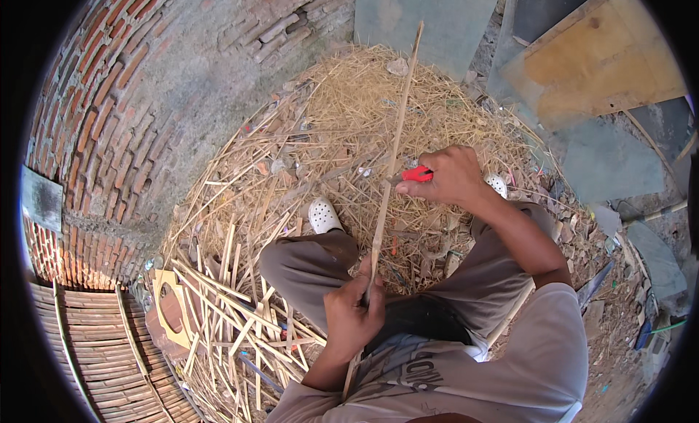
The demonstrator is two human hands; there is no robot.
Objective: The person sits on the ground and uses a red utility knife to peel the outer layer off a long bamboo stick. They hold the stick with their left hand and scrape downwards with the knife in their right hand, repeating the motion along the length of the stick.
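My left hand [352,306] is closed around a long, thin bamboo strip [399,124] in front of my belly. The strip slants up and away from me, and its lower end runs back past my wrist. Farther along it, my right hand [453,177] grips a red-handled knife [417,174]. The short grey blade touches or nearly touches the strip's edge; I cannot tell how deep it sits. My right thumb lies close to the strip, below the blade.
Split bamboo strips [247,321] lie piled at my left, beside a yellow cut-out board [171,306]. Shavings [349,95] cover the ground ahead. A brick wall [109,117] rises on the left, with a slatted bamboo panel [109,350] below. Flat sheets [597,59] lean at the far right.
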